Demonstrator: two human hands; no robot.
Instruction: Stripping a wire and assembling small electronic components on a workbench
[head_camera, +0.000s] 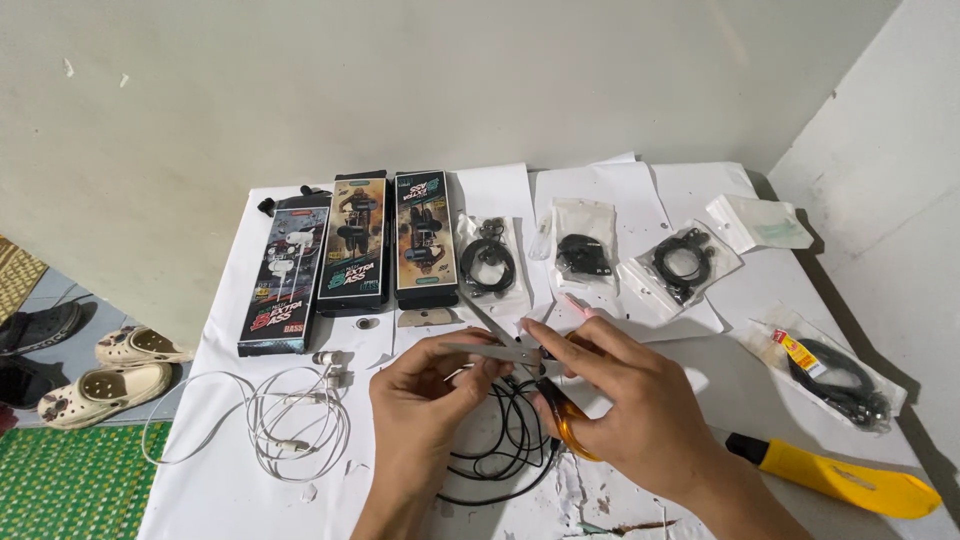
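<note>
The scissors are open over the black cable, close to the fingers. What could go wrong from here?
1. The left hand pinches the black cable right beside the blades of the scissors, so a fingertip may get nicked.
2. The cable lies in loose coils under the blades; a second strand could be cut by accident.
3. The right hand hides the orange handles, so the grip looks hard to judge and the blades might slip.

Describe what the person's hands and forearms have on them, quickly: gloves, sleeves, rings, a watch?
Both are bare. The left hand and right hand wear no gloves, and no rings show on the fingers in view. No watch or band shows on either wrist, and no sleeve reaches the visible forearms. Nails are short and unpainted.
</note>
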